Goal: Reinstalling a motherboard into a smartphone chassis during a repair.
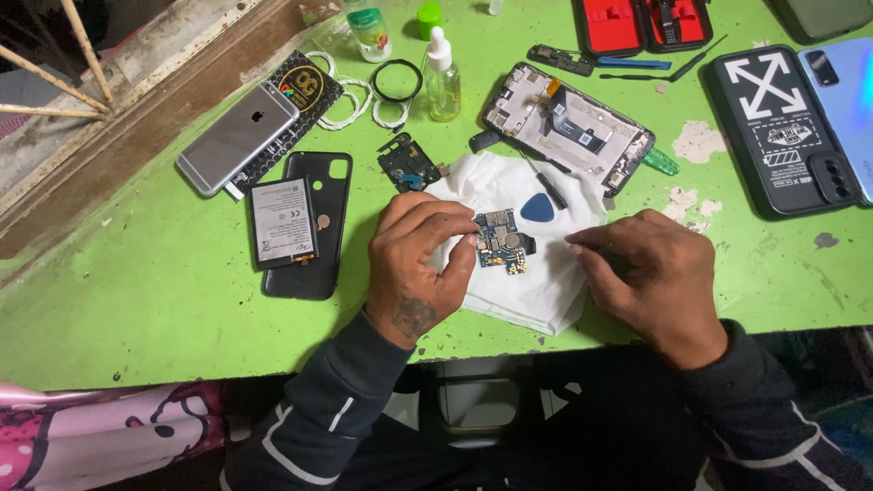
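Note:
A small blue phone circuit board (501, 241) lies on a white cloth (536, 286) at the table's near edge. My left hand (420, 264) rests on the cloth with its fingertips holding the board's left side. To the right, my right hand (647, 273) lies on the cloth, fingers curled and pinched toward the board, about a hand's width away; what it holds, if anything, is hidden. A blue guitar-pick opener (538, 209) and a thin black screwdriver (546, 186) lie on the cloth behind the board.
On the green table (136, 300): a battery (283, 221) on a black back cover (314, 273), a silver phone (236, 136), an opened phone frame (568, 127), a dropper bottle (442, 77), a camera module part (407, 164), a black phone case (782, 127), a red tool case (641, 23).

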